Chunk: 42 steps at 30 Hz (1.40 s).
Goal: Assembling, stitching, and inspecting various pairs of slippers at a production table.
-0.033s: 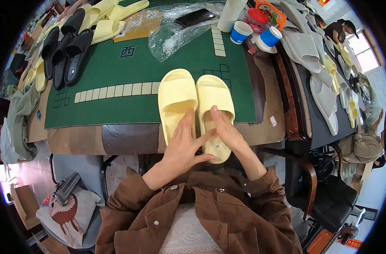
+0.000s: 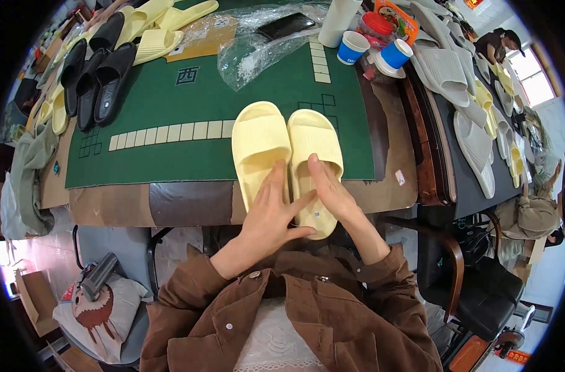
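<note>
Left hand (image 2: 269,214) and right hand (image 2: 339,201) at a pair of yellow slippers (image 2: 267,133), twelve o'clock.
The left is spread, fingers over the left slipper (image 2: 255,127), thumb at the other's heel; whether the right grasps the right slipper (image 2: 315,137) cannot be told. Beyond: green mat (image 2: 171,158); black slippers (image 2: 114,75), ten o'clock; paper cup (image 2: 352,48), one; phone (image 2: 286,26), twelve.
</note>
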Available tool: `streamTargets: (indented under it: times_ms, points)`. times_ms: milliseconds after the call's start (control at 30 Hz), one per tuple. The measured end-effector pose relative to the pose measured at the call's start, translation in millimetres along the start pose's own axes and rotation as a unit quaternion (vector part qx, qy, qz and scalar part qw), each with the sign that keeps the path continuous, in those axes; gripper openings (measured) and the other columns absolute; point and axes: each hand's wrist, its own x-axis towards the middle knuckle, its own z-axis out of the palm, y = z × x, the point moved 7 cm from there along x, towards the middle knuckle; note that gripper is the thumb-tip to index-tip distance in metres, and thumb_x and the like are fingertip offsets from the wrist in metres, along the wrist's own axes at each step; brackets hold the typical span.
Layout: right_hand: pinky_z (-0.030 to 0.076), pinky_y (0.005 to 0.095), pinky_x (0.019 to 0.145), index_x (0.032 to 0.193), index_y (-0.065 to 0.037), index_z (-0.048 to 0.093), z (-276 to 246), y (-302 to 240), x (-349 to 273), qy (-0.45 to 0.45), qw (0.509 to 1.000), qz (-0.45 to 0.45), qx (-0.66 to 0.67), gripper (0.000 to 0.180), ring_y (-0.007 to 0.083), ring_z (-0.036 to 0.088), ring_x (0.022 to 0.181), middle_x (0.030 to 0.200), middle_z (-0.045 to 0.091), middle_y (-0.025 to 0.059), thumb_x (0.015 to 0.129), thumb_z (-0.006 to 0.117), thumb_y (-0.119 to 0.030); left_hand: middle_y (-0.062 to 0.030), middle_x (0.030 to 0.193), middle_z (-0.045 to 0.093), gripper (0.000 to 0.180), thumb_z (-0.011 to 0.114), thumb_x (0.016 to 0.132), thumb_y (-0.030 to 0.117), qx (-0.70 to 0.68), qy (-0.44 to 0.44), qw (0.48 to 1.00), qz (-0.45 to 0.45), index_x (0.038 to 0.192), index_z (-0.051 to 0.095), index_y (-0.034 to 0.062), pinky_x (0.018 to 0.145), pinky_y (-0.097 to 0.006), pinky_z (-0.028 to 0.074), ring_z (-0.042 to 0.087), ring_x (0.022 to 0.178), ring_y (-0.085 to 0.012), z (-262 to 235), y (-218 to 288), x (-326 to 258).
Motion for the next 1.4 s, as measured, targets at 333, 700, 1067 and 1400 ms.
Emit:
streamTargets:
  times_ms: [333,700,1067,1400]
  points:
    - [0.023,0.0408,0.107,0.127,0.009,0.044,2.1,-7.0,-1.7,0.005,0.999,-0.030,0.026,0.071,0.0372,0.035,0.125,0.132,0.041,0.0283,0.100,0.022,-0.053,-0.0321,0.139,0.029,0.057,0.066,0.083,0.026,-0.044,0.042,0.998,-0.036,0.135,0.045,0.0146,0.104,-0.048,0.036,0.036,0.128,-0.0463,-4.6,-9.3,-0.2]
    - [0.034,0.0469,0.093,0.107,0.003,0.054,2.5,-3.8,-2.2,0.047,0.984,-0.148,-0.093,0.043,0.0419,0.046,0.104,0.107,0.054,0.0245,0.100,0.033,-0.034,-0.0295,0.139,0.031,0.048,0.058,0.083,0.006,-0.077,0.011,0.994,0.075,0.129,0.045,0.0112,0.103,-0.046,0.039,0.043,0.125,-0.0422,-7.1,-9.7,-21.7]
    - [0.048,0.0411,0.068,0.090,0.000,0.061,13.4,-18.2,-6.7,0.093,0.852,-0.264,-0.443,0.024,0.0302,0.061,0.076,0.082,0.061,0.0148,0.085,0.062,-0.023,-0.0227,0.144,0.030,0.048,0.064,0.075,0.008,0.007,-0.003,0.994,0.109,0.123,0.057,0.0104,0.105,-0.044,0.038,0.040,0.130,-0.0364,-6.5,-2.4,-16.1]
    - [0.047,0.0426,0.078,0.107,0.002,0.055,10.3,-20.9,-18.2,0.045,0.872,-0.274,-0.403,0.027,0.0355,0.056,0.090,0.097,0.057,0.0189,0.088,0.058,-0.017,-0.0290,0.143,0.027,0.045,0.068,0.079,0.021,-0.005,0.007,1.000,0.018,0.122,0.058,0.0098,0.106,-0.047,0.035,0.034,0.131,-0.0447,-5.7,-5.1,-10.6]
